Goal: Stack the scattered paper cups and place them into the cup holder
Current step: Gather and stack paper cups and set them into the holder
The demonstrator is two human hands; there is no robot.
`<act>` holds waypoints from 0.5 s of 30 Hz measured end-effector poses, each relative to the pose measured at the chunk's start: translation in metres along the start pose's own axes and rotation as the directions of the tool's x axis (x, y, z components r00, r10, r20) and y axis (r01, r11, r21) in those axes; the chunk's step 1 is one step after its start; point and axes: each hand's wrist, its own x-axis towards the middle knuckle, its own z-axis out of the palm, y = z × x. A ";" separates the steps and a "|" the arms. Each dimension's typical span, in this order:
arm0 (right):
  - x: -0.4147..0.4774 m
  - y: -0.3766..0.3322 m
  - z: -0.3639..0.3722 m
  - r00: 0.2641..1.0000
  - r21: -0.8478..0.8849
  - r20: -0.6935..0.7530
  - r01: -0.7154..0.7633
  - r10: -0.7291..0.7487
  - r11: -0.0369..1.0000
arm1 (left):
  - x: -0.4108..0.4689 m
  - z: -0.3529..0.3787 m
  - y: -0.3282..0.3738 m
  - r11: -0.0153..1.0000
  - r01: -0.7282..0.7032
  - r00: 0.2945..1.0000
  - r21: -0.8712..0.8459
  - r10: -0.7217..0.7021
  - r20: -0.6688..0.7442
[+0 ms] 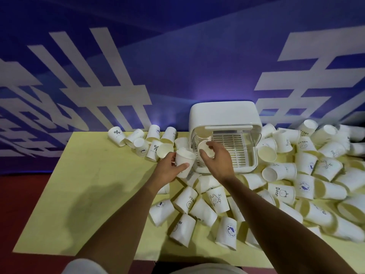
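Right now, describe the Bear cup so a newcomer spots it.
Find the white cup holder at the table's far edge. In the pile to its right, nearer the person, lies the Bear cup: printed Bear with a small face, unlike the blue-badged cup beside it.

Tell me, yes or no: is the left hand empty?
No, the left hand grips a white paper cup just left of the cup holder.

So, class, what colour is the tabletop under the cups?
Pale yellow; the tabletop shows best in the head view.
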 end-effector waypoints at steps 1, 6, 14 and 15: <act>-0.002 -0.001 -0.002 0.999 0.057 0.036 -0.036 0.034 0.998 | 0.001 0.002 0.002 1.000 -0.010 1.000 0.006 0.010 0.001; -0.008 -0.002 -0.010 0.968 0.232 0.224 -0.168 0.115 0.958 | 0.001 0.016 0.013 0.997 -0.075 0.997 0.016 0.074 0.035; -0.009 -0.001 -0.021 0.960 0.220 0.248 -0.185 0.129 0.958 | -0.004 0.023 0.024 0.994 -0.112 0.990 0.016 0.110 0.088; -0.009 -0.002 -0.022 0.965 0.213 0.229 -0.178 0.128 0.961 | -0.003 0.023 0.025 0.994 -0.109 0.990 0.025 0.107 0.091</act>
